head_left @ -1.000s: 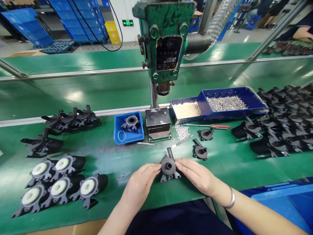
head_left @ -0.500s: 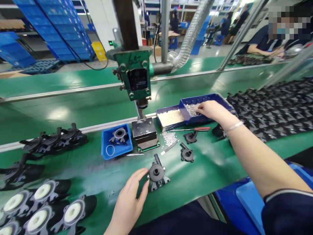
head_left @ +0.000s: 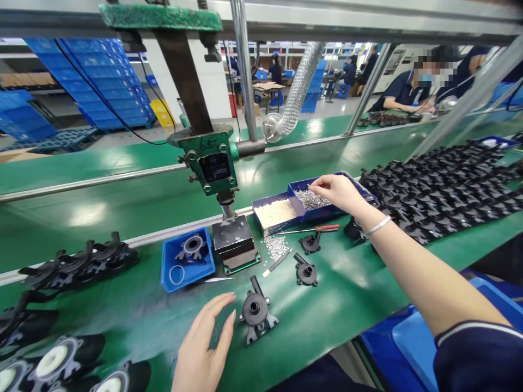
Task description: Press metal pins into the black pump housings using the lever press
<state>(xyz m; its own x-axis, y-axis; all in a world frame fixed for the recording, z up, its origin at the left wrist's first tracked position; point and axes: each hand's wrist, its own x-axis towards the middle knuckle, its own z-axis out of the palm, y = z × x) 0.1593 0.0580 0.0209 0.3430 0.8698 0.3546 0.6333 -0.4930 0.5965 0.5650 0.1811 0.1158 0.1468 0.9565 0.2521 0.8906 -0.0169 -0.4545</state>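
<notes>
My left hand (head_left: 206, 340) is open on the green bench, thumb and fingers apart and holding nothing. Just right of its fingertips stands a black pump housing (head_left: 254, 308) with a pipe stub pointing up and small silver screws at its edge. My right hand (head_left: 337, 191) hovers over a blue bin (head_left: 304, 213) of small silver screws (head_left: 312, 199), its fingertips pinched together. Whatever is between them is too small to make out. Two smaller black pump covers (head_left: 306, 273) lie between the hands, near a red-handled screwdriver (head_left: 327, 228).
A green press (head_left: 210, 163) stands over a black block (head_left: 232, 235). Left of it is a blue tray (head_left: 167, 275) with a housing and ring. Tweezers (head_left: 278, 262) lie beside loose white rings (head_left: 275, 247). Rows of black housings (head_left: 441, 179) fill the right; more housings (head_left: 55, 359) sit left.
My right hand has lifted slightly out of the screws. My left hand has drawn back a little from the pump housing. The view has tilted upward.
</notes>
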